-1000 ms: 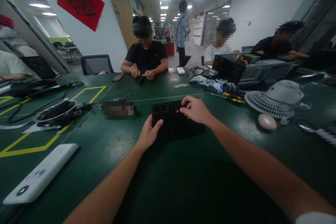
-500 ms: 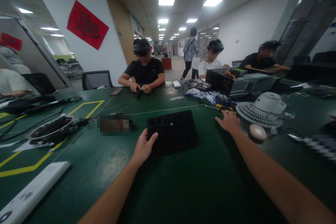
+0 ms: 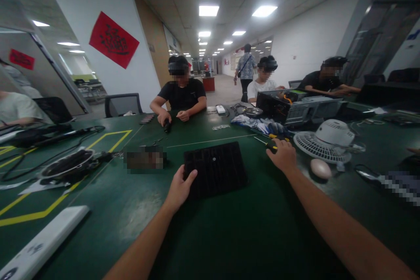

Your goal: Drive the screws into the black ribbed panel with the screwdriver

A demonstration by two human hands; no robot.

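My left hand (image 3: 181, 188) is closed on the left edge of a flat black ribbed plastic panel (image 3: 219, 170), thumb on top and fingers hidden beneath. A small round silvery piece (image 3: 214, 159) shows on the panel's upper middle. To the right of the panel, my right hand (image 3: 282, 155) has its fingers curled over the handle of a screwdriver (image 3: 261, 140), whose thin shaft points left. Another yellow-and-black handle (image 3: 278, 137) lies just behind those fingers.
Right of my right hand are a white fan (image 3: 331, 138) and a pale egg-shaped object (image 3: 320, 169). Behind stand a crumpled cloth (image 3: 254, 121) and an opened computer case (image 3: 295, 105). A white power bank-like bar (image 3: 46, 240) lies front left. A co-worker (image 3: 180, 92) sits opposite.
My right hand has left the panel, moved right to the tools and closed over a screwdriver handle. The left hand stays on the panel. My view has tilted up.
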